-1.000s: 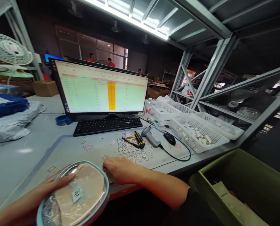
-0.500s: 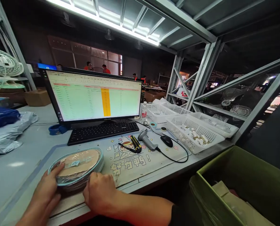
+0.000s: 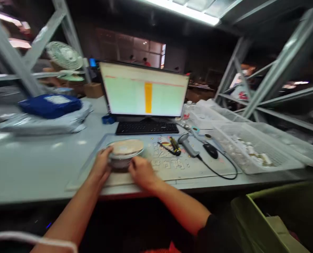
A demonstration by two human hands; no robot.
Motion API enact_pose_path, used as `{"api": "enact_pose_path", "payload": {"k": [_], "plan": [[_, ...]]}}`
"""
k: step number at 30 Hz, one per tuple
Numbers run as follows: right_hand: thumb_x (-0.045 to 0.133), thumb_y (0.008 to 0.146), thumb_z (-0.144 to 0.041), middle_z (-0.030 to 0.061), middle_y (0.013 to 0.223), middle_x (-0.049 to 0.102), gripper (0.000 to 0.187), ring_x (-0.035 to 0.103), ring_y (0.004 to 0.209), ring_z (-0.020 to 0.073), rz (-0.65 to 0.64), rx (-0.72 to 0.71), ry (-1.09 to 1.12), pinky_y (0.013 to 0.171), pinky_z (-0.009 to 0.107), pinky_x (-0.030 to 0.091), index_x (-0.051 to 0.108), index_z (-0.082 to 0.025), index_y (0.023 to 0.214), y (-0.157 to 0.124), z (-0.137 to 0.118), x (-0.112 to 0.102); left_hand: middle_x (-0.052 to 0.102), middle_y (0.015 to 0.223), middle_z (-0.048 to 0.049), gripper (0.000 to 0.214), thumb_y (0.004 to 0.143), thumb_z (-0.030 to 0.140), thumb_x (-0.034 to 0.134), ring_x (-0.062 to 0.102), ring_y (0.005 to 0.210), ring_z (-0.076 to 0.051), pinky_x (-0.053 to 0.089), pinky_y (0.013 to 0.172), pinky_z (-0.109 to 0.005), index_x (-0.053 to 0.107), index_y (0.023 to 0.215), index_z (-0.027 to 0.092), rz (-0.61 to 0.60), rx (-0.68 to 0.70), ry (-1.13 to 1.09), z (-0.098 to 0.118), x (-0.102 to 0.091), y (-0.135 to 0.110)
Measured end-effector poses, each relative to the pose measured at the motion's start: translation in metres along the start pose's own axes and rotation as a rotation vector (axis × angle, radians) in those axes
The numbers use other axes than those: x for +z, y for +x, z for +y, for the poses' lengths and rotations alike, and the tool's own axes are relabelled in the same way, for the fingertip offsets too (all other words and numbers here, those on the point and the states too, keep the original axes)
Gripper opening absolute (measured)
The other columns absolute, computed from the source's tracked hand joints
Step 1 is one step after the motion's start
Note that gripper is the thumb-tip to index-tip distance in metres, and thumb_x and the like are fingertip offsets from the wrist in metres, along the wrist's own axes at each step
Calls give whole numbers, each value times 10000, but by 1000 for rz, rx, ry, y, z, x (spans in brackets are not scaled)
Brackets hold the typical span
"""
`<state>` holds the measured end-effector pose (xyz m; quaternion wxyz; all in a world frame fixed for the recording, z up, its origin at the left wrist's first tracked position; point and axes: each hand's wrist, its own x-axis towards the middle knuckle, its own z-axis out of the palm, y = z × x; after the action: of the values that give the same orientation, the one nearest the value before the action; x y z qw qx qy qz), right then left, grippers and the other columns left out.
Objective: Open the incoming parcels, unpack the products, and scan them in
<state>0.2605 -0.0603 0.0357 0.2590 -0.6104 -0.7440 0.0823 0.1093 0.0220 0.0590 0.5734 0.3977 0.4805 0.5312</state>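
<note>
A round, plastic-wrapped package [image 3: 125,150] with a tan top and a pale blue rim rests on the printed desk mat [image 3: 172,165]. My left hand [image 3: 101,166] presses against its left side. My right hand [image 3: 142,172] cups its right side with the fingers curled round it. The picture is smeared by motion, so finer detail of the fingers is lost.
A monitor [image 3: 145,92] and keyboard [image 3: 147,127] stand behind the package. To the right lie a yellow-black tool [image 3: 174,145], a barcode scanner [image 3: 187,144], a mouse [image 3: 210,150] and white baskets [image 3: 253,151]. Blue and grey bags [image 3: 50,112] lie at left, a green bin [image 3: 282,218] at lower right.
The package was set down from near my lap onto the mat and both hands stay on its sides. The camera has pulled back and swung left, so everything looks farther off.
</note>
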Motion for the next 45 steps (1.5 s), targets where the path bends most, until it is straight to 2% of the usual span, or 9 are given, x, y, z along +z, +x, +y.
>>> {"api": "enact_pose_path", "payload": {"k": [3,8,12,25,30,33,39,42,45], "plan": [[514,1055,-178,115,1078,773,144,707,956,220,12,-1,4,808,294,475,656,-161,1050,-2,12,-13,725,869,-41,437,658,344,785,718,792,-230,611,722,-344,613,1026,181,-43,-50,-55,-6,-4,4],[514,1056,-191,119,1017,772,148,700,891,238,14,110,-102,731,310,411,657,-151,1053,-8,9,-12,715,1075,-22,434,794,256,672,698,968,-202,581,876,-318,559,1213,253,252,99,-76,-36,7,5],[495,1060,-196,136,1037,764,168,709,891,253,1,154,-169,695,315,401,652,-139,1085,-17,-13,0,697,1174,-61,272,879,237,585,651,1133,-232,512,1066,-371,601,1150,221,362,289,-3,-56,25,-1],[435,1121,-242,191,1128,757,276,738,986,281,-120,137,-111,817,340,511,658,-90,1180,-16,-27,11,667,1228,-79,315,979,350,585,659,1180,-231,519,1107,-391,496,1260,236,187,163,39,-65,32,-19],[579,1084,-319,114,1075,798,238,743,958,224,-269,-233,119,860,309,529,718,-156,1186,-41,-9,-14,710,1241,-81,306,960,401,556,643,1232,-284,484,1164,-446,586,1219,240,122,145,389,-47,4,-17],[621,1060,-414,50,947,797,287,712,811,169,-165,-313,237,797,277,539,751,-203,1206,-50,37,-62,727,1236,-86,338,950,463,501,636,1255,-330,451,1188,-516,626,1184,254,91,196,638,-45,-18,1],[521,1033,-511,144,1062,763,465,690,894,264,577,159,-228,882,436,580,732,-167,1264,-75,224,-181,769,1183,-82,489,897,580,462,682,1138,-318,516,1107,-466,668,1173,231,-201,340,792,-42,-28,24],[526,971,-571,209,1203,720,563,661,1144,364,554,196,-446,1048,557,532,724,-136,1269,-99,320,-189,779,1201,-91,552,919,664,448,700,1134,-314,534,1089,-437,711,1119,222,-372,390,801,-32,-14,38],[499,957,-641,209,1344,659,657,632,1216,396,480,296,-559,1064,592,524,687,-167,1371,-119,383,-170,791,1155,-106,663,985,691,289,725,1094,-295,571,1033,-408,739,1042,207,-403,454,826,-16,2,69]]}}
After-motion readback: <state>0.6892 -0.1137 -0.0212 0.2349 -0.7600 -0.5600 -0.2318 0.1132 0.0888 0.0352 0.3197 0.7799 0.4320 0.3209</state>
